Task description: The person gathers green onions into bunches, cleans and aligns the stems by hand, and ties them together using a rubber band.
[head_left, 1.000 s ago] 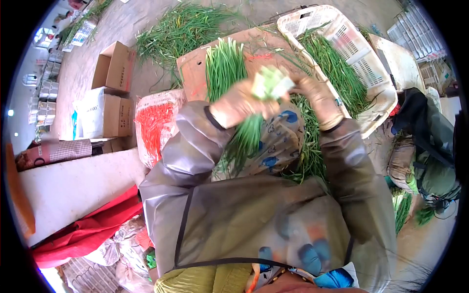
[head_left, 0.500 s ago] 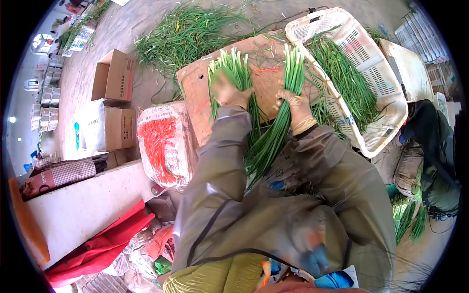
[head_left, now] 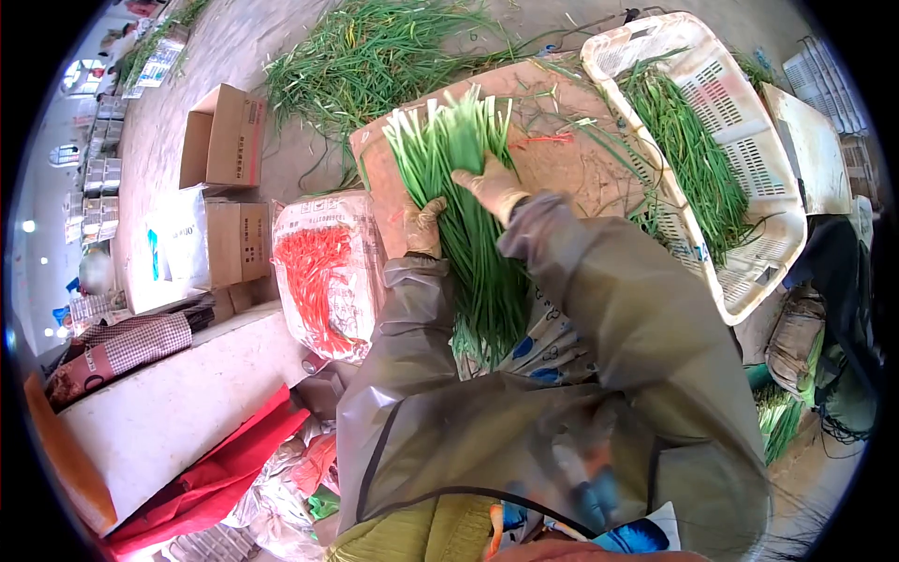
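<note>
A thick bunch of long green stalks (head_left: pixel 473 234) with pale cut ends lies on the brown board (head_left: pixel 581 178), its leaves hanging toward my lap. My gloved left hand (head_left: pixel 424 228) is wrapped round the bunch's left side. On the right side, my gloved right hand (head_left: pixel 491 187) presses against the stalks near the pale ends, fingers curled on them and partly hidden. Red ties (head_left: pixel 545 139) lie on the board beyond my right hand. A heap of red ties (head_left: pixel 314 281) rests on a wrapped package (head_left: pixel 365 281) left of the board.
A white plastic basket (head_left: pixel 698 28) holding green stalks stands right of the board. Loose greens (head_left: pixel 375 56) lie on the floor beyond it. Cardboard boxes (head_left: pixel 234 140) stand at the left, near a white surface (head_left: pixel 159 403) and red cloth (head_left: pixel 215 478).
My right hand has moved left with its separate stalks, which now join the bunch on the board. My left hand has shifted down to the bunch's left side.
</note>
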Tool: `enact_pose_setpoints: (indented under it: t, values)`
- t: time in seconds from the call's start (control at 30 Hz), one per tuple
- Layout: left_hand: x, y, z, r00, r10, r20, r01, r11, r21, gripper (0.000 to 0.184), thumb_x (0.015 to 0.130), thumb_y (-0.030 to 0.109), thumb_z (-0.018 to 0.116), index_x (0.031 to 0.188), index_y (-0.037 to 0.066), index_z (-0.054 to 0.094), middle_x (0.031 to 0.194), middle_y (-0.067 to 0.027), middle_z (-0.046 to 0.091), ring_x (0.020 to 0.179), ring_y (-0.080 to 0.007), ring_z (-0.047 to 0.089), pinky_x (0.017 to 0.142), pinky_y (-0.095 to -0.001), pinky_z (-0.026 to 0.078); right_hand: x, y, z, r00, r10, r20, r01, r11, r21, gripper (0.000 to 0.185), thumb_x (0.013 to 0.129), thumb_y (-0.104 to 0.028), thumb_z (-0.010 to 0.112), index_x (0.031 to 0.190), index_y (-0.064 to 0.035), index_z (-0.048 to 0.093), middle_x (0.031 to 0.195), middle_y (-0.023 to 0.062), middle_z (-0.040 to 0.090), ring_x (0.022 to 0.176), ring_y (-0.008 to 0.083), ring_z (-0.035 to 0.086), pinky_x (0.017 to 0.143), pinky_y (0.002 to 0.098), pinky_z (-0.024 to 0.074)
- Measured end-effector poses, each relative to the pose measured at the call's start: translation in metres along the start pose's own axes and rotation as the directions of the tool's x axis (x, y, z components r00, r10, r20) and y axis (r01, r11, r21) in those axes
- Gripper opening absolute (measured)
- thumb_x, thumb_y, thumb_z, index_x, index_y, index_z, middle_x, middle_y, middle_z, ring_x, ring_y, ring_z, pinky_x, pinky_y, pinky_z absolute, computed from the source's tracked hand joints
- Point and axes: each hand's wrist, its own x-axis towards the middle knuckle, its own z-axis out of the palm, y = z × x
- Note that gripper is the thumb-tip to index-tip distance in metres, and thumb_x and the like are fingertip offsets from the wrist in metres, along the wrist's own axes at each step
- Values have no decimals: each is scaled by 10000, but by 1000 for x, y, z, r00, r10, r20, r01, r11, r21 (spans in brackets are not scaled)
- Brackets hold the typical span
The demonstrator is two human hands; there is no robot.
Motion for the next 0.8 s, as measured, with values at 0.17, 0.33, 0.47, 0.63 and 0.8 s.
enact_pose_setpoints:
  t: [0.17,0.33,0.47,0.63,0.8]
  values:
    - [-10,1,0,992,-68,103,61,996,70,627,724,49,604,1278,-6,317,1063,-146,552,870,-256,574,764,-332,474,-15,-27,3,995,98,-6,-96,953,-289,720,802,-380,584,1314,22,275,1161,244,514,1063,393,505,889,422,409]
    - [-1,-13,16,968,193,159,-243,583,775,944,705,198,657,1376,-28,33,1254,-315,382,1133,-419,428,944,-403,355,-11,-20,-4,999,-29,37,43,878,-477,661,824,-405,513,1311,-2,320,1106,245,537,1024,361,528,880,425,403]
    - [-12,-8,18,999,33,1,-17,470,882,1010,673,272,702,1364,-65,48,1259,-314,385,1141,-403,433,965,-386,348,-12,-10,-31,899,-399,-179,196,734,-651,515,817,-431,516,1154,-42,518,1088,205,556,1023,344,520,876,428,402]
    - [-38,-7,39,995,100,5,-41,357,933,1088,639,320,743,1373,-46,29,1345,-265,304,1225,-357,353,1001,-363,315,30,11,-29,997,-3,-72,-13,976,-216,774,798,-544,510,1302,16,330,1231,278,444,1155,373,432,972,399,336]
    - [-13,-73,33,995,59,-81,74,101,992,1096,649,368,707,1392,13,-17,1393,-222,242,1255,-346,321,986,-389,339,3,-27,25,974,-197,-116,81,771,-631,992,686,-549,618,1364,22,173,1308,247,354,1175,361,398,953,412,361]
